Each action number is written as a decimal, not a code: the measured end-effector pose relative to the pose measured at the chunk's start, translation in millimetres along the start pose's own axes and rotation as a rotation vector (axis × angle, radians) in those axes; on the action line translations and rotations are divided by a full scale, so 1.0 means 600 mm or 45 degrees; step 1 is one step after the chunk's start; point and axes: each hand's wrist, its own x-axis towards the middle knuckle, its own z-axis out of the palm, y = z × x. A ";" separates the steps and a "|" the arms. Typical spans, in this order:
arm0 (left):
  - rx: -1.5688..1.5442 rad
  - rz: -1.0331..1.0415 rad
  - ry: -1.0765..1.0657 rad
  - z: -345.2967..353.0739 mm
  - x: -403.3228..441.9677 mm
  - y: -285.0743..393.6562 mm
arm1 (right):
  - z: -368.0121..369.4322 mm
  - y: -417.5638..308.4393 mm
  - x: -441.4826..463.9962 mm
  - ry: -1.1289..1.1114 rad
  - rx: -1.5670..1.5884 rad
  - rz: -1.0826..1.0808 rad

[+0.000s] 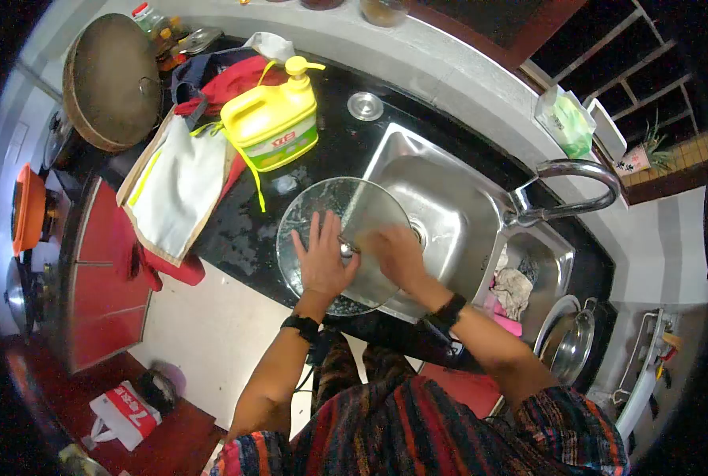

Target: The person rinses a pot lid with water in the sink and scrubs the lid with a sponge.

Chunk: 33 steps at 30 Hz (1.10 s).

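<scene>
A round glass lid (310,208) with a metal knob (346,249) lies partly on the black counter and partly over the left rim of the large steel sink (461,186). My left hand (325,258) rests flat on the lid with its fingers spread, the thumb beside the knob. Over the lid's right side, my right hand (398,254) is smeared by motion. Whether anything is in its fingers cannot be made out. Drops of water dot the glass and the counter.
Behind the lid stands a yellow detergent jug (273,119), beside a white cloth item (181,178). A faucet (572,190) arches at the sink's right. The smaller basin holds a crumpled rag (513,292). Steel bowls (568,341) stand at the right, and a wok (114,83) at the far left.
</scene>
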 end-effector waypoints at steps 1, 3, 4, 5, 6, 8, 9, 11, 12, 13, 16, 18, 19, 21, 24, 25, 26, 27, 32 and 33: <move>0.011 -0.006 -0.001 0.002 0.000 -0.003 | 0.017 0.005 0.038 -0.101 -0.079 -0.041; 0.016 0.001 0.040 0.007 -0.001 -0.003 | 0.037 0.008 0.106 -0.204 -0.146 -0.089; -0.004 -0.035 0.049 0.005 -0.003 -0.001 | 0.040 0.006 0.134 -0.216 -0.117 -0.111; -0.002 -0.040 0.045 0.003 -0.004 0.000 | 0.038 0.003 0.151 -0.231 -0.092 -0.134; 0.021 -0.039 0.038 0.002 -0.004 0.000 | 0.039 0.011 0.152 -0.268 -0.116 -0.205; 0.025 -0.049 0.042 -0.001 0.001 0.001 | 0.024 0.025 0.086 -0.178 -0.147 -0.223; 0.035 -0.055 0.025 -0.003 0.001 0.003 | 0.015 0.027 0.045 -0.085 -0.172 -0.232; 0.031 -0.085 0.008 0.002 -0.002 0.006 | -0.017 0.006 -0.017 -0.178 -0.078 -0.096; 0.026 -0.077 0.009 0.005 -0.003 0.004 | -0.024 -0.002 -0.026 -0.242 0.027 0.051; 0.030 -0.065 0.013 0.005 0.000 0.000 | -0.002 0.012 -0.016 -0.243 0.034 0.039; 0.030 -0.067 -0.011 0.005 -0.001 -0.001 | 0.066 0.053 0.088 -0.090 -0.066 -0.083; 0.058 -0.051 0.026 0.008 -0.005 0.000 | 0.052 0.036 0.161 0.047 0.034 -0.156; 0.078 -0.028 0.071 0.009 -0.005 0.000 | 0.037 0.022 0.187 -0.061 -0.015 -0.020; 0.055 -0.034 0.048 0.004 -0.005 -0.001 | 0.032 0.014 0.170 -0.175 -0.071 0.119; -0.018 -0.076 -0.013 -0.002 0.001 0.002 | 0.024 0.027 -0.007 -0.004 0.071 0.055; -0.035 -0.092 -0.066 -0.003 0.000 0.001 | 0.021 0.029 -0.049 -0.016 0.156 0.066; -0.043 -0.115 -0.057 -0.003 0.000 0.000 | 0.030 0.039 -0.053 -0.034 0.156 0.048; -0.039 -0.099 -0.063 -0.002 -0.001 -0.002 | 0.042 0.049 -0.058 -0.064 0.084 0.066; 0.026 -0.085 -0.050 0.001 -0.005 0.001 | 0.083 0.075 0.175 0.170 -0.146 0.008; 0.019 -0.077 -0.032 -0.001 -0.006 0.001 | 0.079 0.072 0.171 0.169 -0.140 0.010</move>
